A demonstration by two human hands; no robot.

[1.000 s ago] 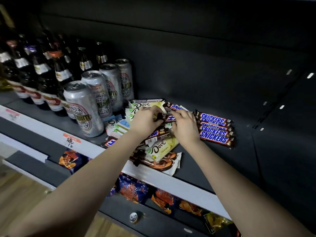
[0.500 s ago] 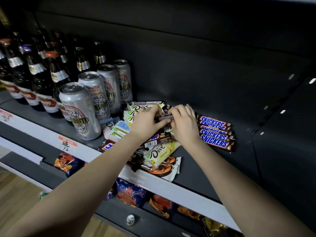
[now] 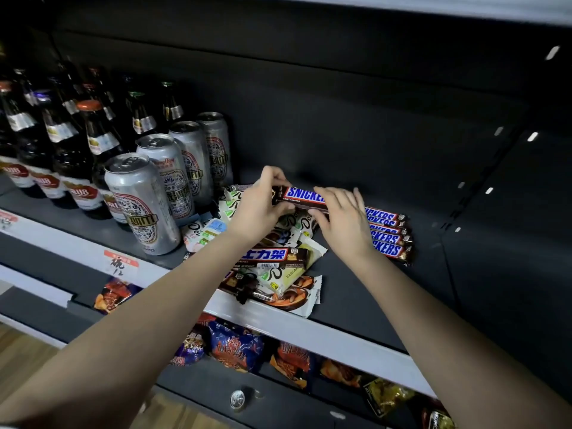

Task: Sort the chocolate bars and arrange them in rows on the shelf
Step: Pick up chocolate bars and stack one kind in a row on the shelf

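Dark shelf (image 3: pixel 356 292), left hand (image 3: pixel 258 205), right hand (image 3: pixel 343 221) gripping Snickers bar (image 3: pixel 301 195), end hidden

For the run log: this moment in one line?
left hand: pinches Snickers bar | right hand: grips same bar | Snickers row: right of mixed pile

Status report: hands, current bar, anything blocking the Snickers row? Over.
Left hand and right hand both pinch one Snickers bar, held above the mixed pile. Snickers row just right of it. Nothing seen blocking.

Dark shelf (image 3: pixel 371 289): bottles (image 3: pixel 93 140) left, silver cans (image 3: pixel 139 199) beside, jumbled chocolate bars (image 3: pixel 278 274) middle, Snickers row (image 3: pixel 390 239) right.
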